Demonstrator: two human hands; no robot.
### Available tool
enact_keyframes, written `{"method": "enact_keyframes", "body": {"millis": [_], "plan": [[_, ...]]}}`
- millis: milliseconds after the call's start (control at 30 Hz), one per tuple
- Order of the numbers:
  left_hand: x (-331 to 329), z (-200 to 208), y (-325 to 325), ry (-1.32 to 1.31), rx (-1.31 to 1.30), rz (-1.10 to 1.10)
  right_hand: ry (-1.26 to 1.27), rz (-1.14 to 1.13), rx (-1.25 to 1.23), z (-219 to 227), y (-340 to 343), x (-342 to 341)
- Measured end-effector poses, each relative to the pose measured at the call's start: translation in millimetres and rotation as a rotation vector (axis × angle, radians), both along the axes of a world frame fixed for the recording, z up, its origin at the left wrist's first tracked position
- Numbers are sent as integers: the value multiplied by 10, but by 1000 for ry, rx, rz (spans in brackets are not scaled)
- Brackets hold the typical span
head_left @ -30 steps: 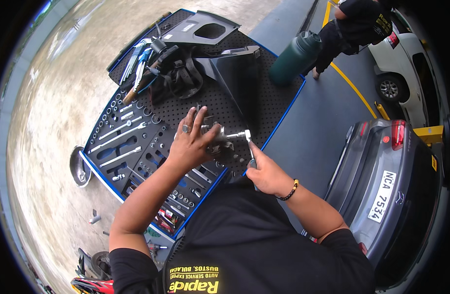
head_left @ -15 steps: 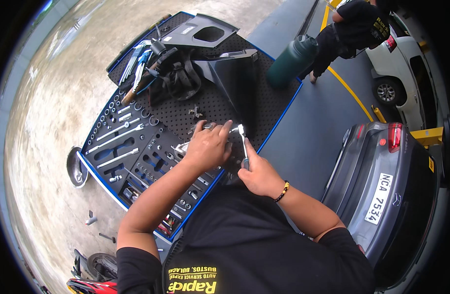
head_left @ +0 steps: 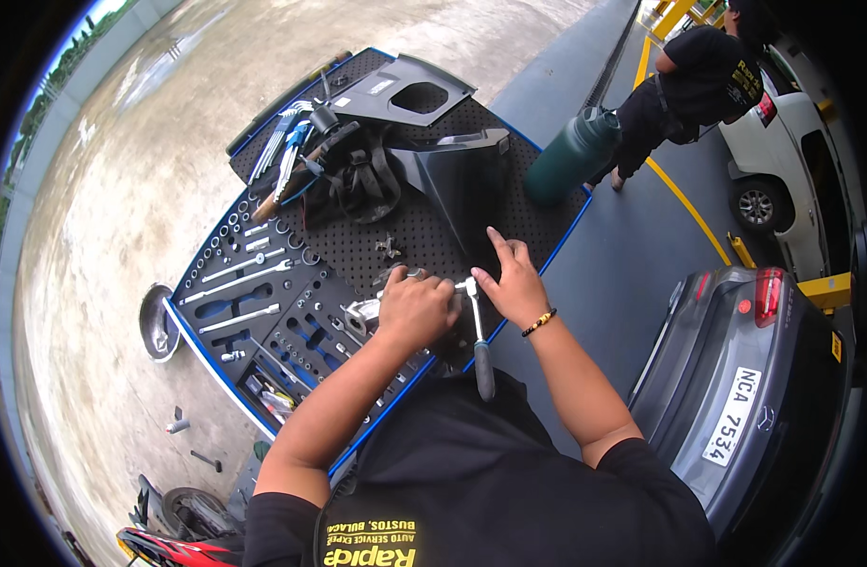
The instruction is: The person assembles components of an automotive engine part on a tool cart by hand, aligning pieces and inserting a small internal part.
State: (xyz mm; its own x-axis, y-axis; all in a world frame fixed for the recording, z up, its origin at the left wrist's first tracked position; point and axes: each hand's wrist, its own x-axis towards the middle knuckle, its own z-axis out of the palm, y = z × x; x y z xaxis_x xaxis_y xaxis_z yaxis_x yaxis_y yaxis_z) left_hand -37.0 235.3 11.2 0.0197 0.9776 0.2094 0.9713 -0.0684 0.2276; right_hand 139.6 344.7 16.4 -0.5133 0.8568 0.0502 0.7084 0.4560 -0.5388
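My left hand is closed over a silver metal part at the near edge of the cart top; the fingers cover most of it. A ratchet wrench sticks out from the right side of this part, its dark handle pointing toward me. Beside the ratchet's head is my right hand, its fingers stretched out and off the handle. The thumb comes close to the head; whether it touches I cannot tell. A small metal piece lies on the perforated top beyond my left hand.
Tool trays with sockets and wrenches fill the cart's left side. Farther back lie black panels, a dark pouch and hex keys. A green bottle stands at the right edge. A person and cars are to the right.
My right hand has let go of the ratchet handle and moved up beside its head, fingers spreading. The handle now shows fully. My left hand stays on the metal part.
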Motion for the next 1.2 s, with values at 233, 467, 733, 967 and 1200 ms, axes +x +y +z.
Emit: {"method": "enact_keyframes", "body": {"millis": [233, 467, 733, 967, 1200], "plan": [[-10, -39, -17, 25, -4, -1, -160, -64, -39, 38, 229, -319], [-3, -66, 0, -5, 45, -6, -172, -42, 169, -98, 615, -213], [36, -14, 89, -139, -27, 145, -30, 350, -648, 918, -517, 93], [39, 128, 299, 32, -149, -148, -12, 240, -582, 762, -347, 340], [45, 160, 423, 60, -302, -164, -331, 210, -1, 866, -454, 235]]}}
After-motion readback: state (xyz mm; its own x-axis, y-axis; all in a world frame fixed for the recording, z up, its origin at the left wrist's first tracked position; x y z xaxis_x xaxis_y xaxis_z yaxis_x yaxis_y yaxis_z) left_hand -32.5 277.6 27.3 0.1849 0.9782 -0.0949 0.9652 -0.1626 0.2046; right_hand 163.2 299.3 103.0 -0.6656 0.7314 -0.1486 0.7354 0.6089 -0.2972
